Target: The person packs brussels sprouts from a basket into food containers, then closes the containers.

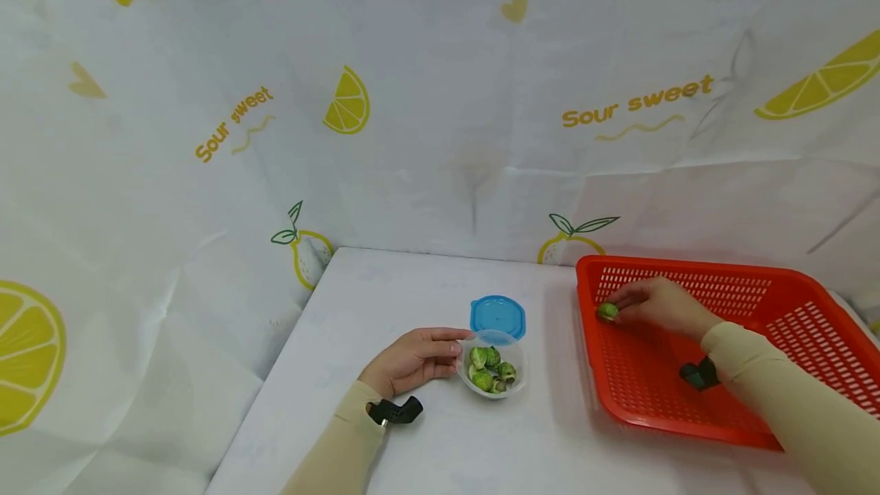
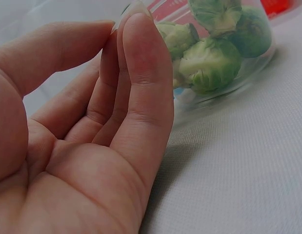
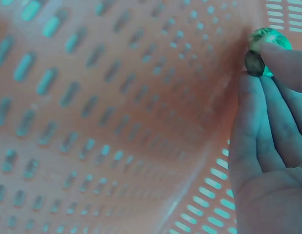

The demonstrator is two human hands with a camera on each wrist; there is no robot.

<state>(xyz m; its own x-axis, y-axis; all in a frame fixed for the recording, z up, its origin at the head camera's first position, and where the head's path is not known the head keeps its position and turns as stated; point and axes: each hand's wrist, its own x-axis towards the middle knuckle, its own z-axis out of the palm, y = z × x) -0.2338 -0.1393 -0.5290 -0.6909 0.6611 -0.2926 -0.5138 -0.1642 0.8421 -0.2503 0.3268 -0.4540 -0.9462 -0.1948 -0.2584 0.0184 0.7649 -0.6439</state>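
Note:
A small clear plastic container (image 1: 521, 379) stands on the white table with several Brussels sprouts (image 1: 484, 380) in it. My left hand (image 1: 418, 357) holds it at the left rim, thumb and fingertips close together there; the fingers partly hide the container in the left wrist view. Over at the right, my right hand (image 1: 658, 307) reaches into a red plastic basket (image 1: 642, 396). Its thumb and fingers pinch one Brussels sprout (image 1: 608, 312) near the basket's left wall. The right wrist view shows the sprout's brown cut stem end (image 3: 254, 63) beside the thumb.
Just behind the container lies a blue plastic lid (image 1: 496, 315). The basket has slotted sides and a raised rim. White cloth with printed lemons (image 1: 347, 101) hangs behind the table (image 1: 412, 281).

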